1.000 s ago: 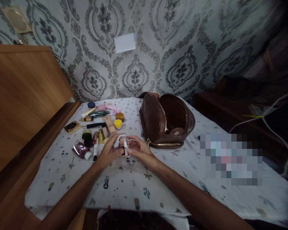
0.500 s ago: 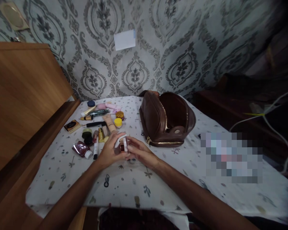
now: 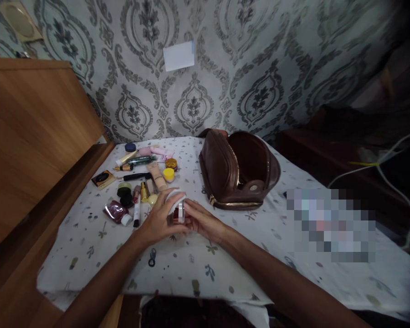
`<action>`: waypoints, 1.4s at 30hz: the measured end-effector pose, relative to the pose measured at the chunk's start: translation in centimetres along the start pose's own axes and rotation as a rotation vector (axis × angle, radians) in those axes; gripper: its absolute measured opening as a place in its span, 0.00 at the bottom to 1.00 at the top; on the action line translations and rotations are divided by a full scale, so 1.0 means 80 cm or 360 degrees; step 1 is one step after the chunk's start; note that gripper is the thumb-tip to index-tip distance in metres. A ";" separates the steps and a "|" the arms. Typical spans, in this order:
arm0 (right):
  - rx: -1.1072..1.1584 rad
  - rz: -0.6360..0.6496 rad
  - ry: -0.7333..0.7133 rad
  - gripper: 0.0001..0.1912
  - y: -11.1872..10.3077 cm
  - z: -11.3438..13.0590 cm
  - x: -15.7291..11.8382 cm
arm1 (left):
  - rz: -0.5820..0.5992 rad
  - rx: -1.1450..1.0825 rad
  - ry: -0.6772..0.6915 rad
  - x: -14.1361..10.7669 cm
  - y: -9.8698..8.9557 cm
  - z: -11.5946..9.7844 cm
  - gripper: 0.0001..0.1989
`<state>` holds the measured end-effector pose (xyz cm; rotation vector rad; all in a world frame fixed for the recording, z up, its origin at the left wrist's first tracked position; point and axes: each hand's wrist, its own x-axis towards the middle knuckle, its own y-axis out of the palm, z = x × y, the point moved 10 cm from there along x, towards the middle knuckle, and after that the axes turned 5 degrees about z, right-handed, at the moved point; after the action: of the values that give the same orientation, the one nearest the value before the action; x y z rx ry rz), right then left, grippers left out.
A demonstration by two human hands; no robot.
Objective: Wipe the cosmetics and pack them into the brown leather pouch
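Observation:
Between my hands, above the front middle of the table, is a small clear jar (image 3: 181, 212) with a white lid and a dark reddish part inside. My left hand (image 3: 160, 219) grips it from the left, thumb below and fingers over the lid. The fingers of my right hand (image 3: 205, 220) close on its right side, partly hiding it. Just beyond my left hand lie a beige tube (image 3: 157, 176), a gold-capped bottle (image 3: 144, 192) and a white tube with a black cap (image 3: 136, 214). A bottle of dark red liquid (image 3: 115, 212) lies farther left.
An open brown leather bag (image 3: 220, 168) stands right of centre at the back. More cosmetics, including a yellow-lidded jar (image 3: 168, 174) and a compact (image 3: 103, 179), cover the left side. A wooden cabinet (image 3: 37, 123) borders the left; a blurred-out item (image 3: 328, 225) lies right.
The jar and both hands have shifted very slightly to the right. My left fingers have opened a little wider over the white lid. The other things stay in place.

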<state>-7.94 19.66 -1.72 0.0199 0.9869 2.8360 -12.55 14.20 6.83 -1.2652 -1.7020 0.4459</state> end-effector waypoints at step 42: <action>0.0059 -0.0099 -0.0053 0.25 -0.010 0.008 0.002 | -0.0172 -0.0360 -0.0212 -0.001 -0.019 0.017 0.29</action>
<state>-7.97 20.65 -1.72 0.0391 1.0148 2.7519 -14.51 13.82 7.20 -1.3198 -1.9671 0.2844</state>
